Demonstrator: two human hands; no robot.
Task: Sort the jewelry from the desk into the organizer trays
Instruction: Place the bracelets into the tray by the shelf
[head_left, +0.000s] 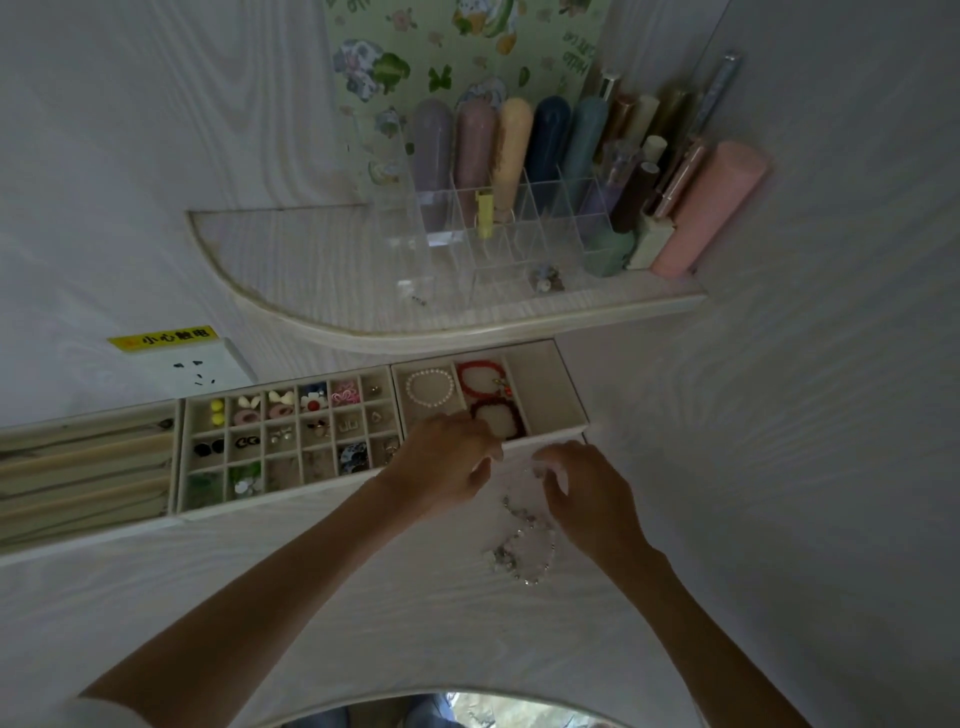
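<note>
Both bare forearms reached forward over the pale wood-grain desk (311, 597), converging near the front edge of the cream bracelet tray (545, 384). The left hand (447, 462) lay palm down with its knuckles raised and its fingers curled downward at the tray's front wall, just in front of the dark red beaded bracelet (498, 418); whether those fingers pinched anything could not be told. The right hand (582, 493) hovered just beside it, wrist angled inward, fingers bent and spread in a loose claw over the desk, its fingertips at a small pale bead cluster that was too blurred to tell as gripped or merely touched.

Below the right hand, a loose heap of pale pink and clear beaded bracelets (522, 551) lay on the desk, apart from the trays. Inside the bracelet tray sat a white pearl bracelet (430, 387) and a bright red beaded bracelet (480, 376), each in its own compartment. To the left stood a cream gridded tray of small earrings and charms (291, 441), and beyond it a cream tray with long slots (88, 478).
</note>
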